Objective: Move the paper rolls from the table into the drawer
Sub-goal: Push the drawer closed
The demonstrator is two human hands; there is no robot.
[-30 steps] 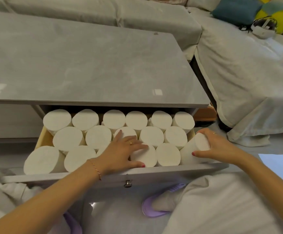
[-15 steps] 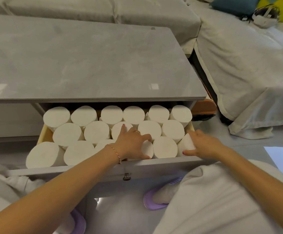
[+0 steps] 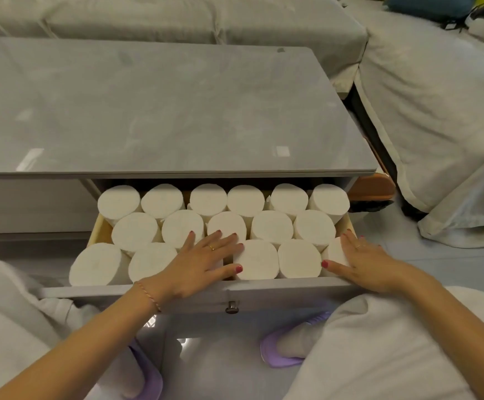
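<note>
Under the smooth grey tabletop (image 3: 163, 111), the pulled-out drawer (image 3: 194, 290) is packed with white paper rolls (image 3: 269, 229), matte cylinders standing on end in three staggered rows (their flat round tops face upward). The drawer has pale wooden sides and a grey front with a small metal knob (image 3: 232, 306). The left hand (image 3: 203, 264) lies flat on a front-row roll, fingers spread apart, gripping nothing. The right hand (image 3: 364, 264) rests palm down on the rightmost front roll (image 3: 334, 255), fingers extended and slightly apart, thumb reaching toward the neighbouring roll. A thin cord bracelet (image 3: 150, 295) circles the left wrist. Soft lilac slippers (image 3: 281, 350) show below, on the glossy floor.
</note>
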